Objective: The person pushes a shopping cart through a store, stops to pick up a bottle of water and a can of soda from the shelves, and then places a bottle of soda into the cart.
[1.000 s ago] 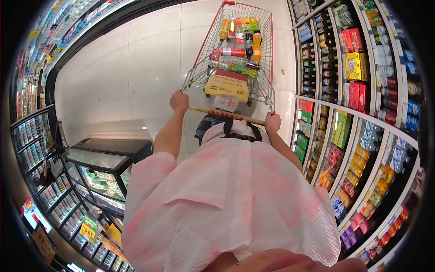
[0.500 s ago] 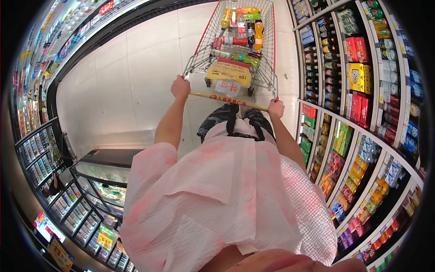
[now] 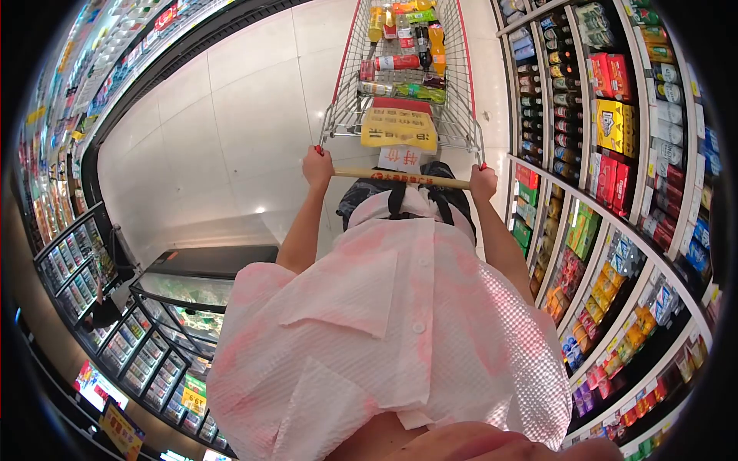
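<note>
A wire shopping cart [image 3: 344, 114] with red trim stands in front of me on the pale tiled floor. My left hand [image 3: 317, 167] grips the left end of its wooden handle bar [image 3: 401, 178]. My right hand [image 3: 483, 183] grips the right end. Several drink bottles [image 3: 400, 63] lie in the basket, orange, red, green and dark ones. A yellow sign [image 3: 398, 128] hangs on the cart's near end. My pink and white shirt [image 3: 384, 330] fills the lower part of the view.
Shelves of bottles, cans and boxed drinks [image 3: 611, 131] run close along the right of the cart. A glass-topped freezer chest [image 3: 192, 296] stands at my lower left. More stocked shelves [image 3: 69, 115] line the far left. Open tiled floor [image 3: 223, 131] lies left of the cart.
The cart has rolled forward along the aisle and shifted slightly right in view. Both hands stayed on the handle bar. The freezer chest has slid lower.
</note>
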{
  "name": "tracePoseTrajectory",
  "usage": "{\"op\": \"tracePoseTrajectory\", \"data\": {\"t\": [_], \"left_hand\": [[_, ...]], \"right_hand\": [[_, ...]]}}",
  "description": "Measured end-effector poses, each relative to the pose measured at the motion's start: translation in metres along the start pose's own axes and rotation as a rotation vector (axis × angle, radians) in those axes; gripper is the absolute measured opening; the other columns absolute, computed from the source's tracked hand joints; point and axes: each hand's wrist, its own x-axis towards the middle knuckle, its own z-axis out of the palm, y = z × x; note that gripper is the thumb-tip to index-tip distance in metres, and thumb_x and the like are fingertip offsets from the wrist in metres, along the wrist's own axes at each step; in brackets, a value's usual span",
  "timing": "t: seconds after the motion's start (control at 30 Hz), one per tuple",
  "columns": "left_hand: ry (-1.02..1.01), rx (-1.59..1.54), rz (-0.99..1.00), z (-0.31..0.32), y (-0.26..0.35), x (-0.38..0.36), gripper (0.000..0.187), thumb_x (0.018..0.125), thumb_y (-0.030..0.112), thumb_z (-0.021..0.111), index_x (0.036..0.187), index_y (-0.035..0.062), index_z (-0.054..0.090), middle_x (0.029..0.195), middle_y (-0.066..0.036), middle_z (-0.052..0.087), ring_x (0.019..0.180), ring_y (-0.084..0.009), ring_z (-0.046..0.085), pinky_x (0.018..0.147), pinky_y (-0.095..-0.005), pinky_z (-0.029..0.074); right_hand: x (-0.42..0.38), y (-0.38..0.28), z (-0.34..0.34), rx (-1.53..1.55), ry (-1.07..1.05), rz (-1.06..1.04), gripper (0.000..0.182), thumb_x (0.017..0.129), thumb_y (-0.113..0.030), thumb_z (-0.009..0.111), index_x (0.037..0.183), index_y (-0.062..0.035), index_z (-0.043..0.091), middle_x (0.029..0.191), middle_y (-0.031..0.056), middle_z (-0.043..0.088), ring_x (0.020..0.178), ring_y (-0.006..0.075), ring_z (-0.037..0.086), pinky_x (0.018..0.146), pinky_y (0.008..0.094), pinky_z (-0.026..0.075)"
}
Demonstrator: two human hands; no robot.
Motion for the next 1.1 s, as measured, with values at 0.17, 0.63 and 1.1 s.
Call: {"op": "tracePoseTrajectory", "data": {"t": [0.17, 0.63, 1.1], "left_hand": [[0.043, -0.015, -0.056, 0.012, 0.020, -0.043, 0.024, 0.087, 0.028, 0.063, 0.091, 0.0049, 0.064, 0.082, -0.024, 0.070, 0.082, -0.0460, 0.068, 0.076, -0.0556, 0.053], [0.095, -0.025, -0.018, 0.056, 0.049, -0.092, 0.026, 0.086, 0.030, 0.064, 0.088, 0.0041, 0.066, 0.079, -0.021, 0.069, 0.079, -0.0441, 0.068, 0.073, -0.0524, 0.054], [-0.060, -0.020, -0.008, 0.077, 0.014, -0.044, 0.029, 0.085, 0.029, 0.064, 0.099, 0.0037, 0.066, 0.097, -0.020, 0.072, 0.096, -0.0419, 0.068, 0.085, -0.0508, 0.053]], "right_hand": [[0.016, 0.012, -0.033, -0.064, -0.007, -0.058, 0.040, 0.088, -0.038, 0.060, 0.085, 0.0000, 0.074, 0.087, 0.0254, 0.073, 0.086, 0.0419, 0.072, 0.081, 0.0517, 0.057], [0.075, 0.039, -0.064, -0.112, 0.011, -0.212, 0.036, 0.091, -0.035, 0.059, 0.082, -0.0025, 0.073, 0.080, 0.0209, 0.072, 0.080, 0.0394, 0.072, 0.075, 0.0517, 0.057], [0.105, 0.051, -0.053, 0.174, -0.206, -0.264, 0.029, 0.086, -0.025, 0.058, 0.098, -0.0024, 0.073, 0.104, 0.0237, 0.072, 0.102, 0.0426, 0.069, 0.088, 0.0523, 0.055]]}}
